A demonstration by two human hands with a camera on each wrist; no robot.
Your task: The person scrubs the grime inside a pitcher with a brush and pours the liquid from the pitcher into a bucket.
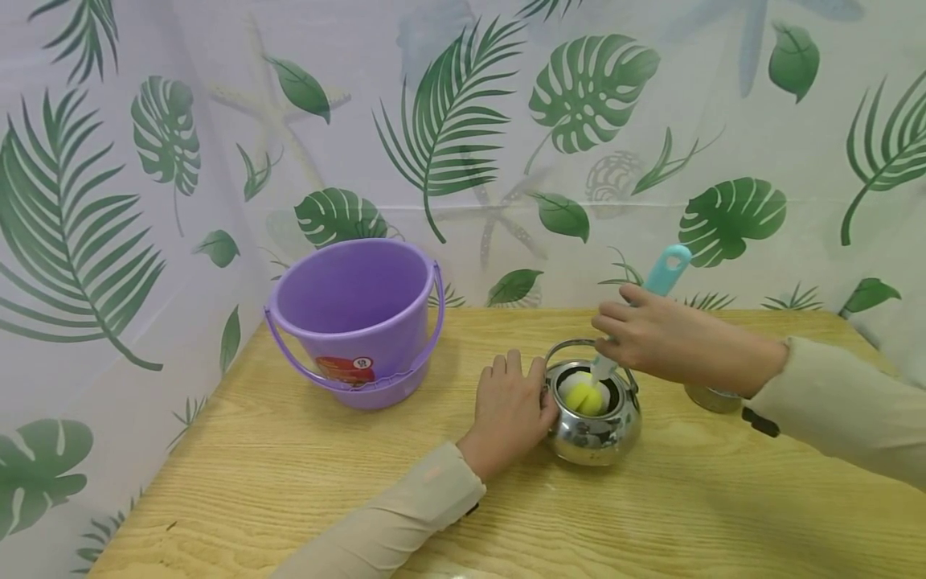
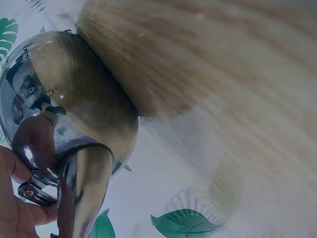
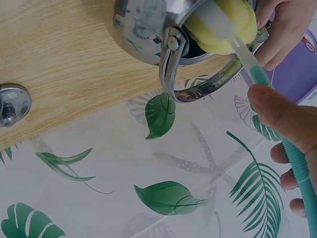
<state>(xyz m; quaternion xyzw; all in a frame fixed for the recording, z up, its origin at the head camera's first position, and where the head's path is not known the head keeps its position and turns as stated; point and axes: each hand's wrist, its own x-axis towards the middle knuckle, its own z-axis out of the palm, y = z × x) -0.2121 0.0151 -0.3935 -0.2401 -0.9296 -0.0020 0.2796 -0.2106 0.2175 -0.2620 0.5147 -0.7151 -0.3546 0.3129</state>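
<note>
A shiny metal kettle [image 1: 593, 438] stands uncovered on the table, its hooped handle [image 3: 208, 89] tilted towards the back. My left hand [image 1: 510, 406] holds it at the left side, with finger and thumb around the handle bracket [image 2: 37, 191] beside the spout [image 2: 86, 186]. My right hand [image 1: 651, 334] grips the turquoise handle [image 1: 667, 272] of a sponge brush from above. The yellow and white sponge head [image 1: 584, 397] sits inside the kettle's mouth; its lower part is hidden by the rim. In the right wrist view, the thumb [image 3: 275, 111] presses along the brush handle.
A purple bucket [image 1: 391, 322] with a red label stands at the back left. The metal kettle lid [image 3: 15, 104], knob up, lies right of the kettle, partly behind my right wrist. Leaf-patterned sheeting [image 1: 463, 121] borders the wooden table [image 1: 304, 482] behind and at left.
</note>
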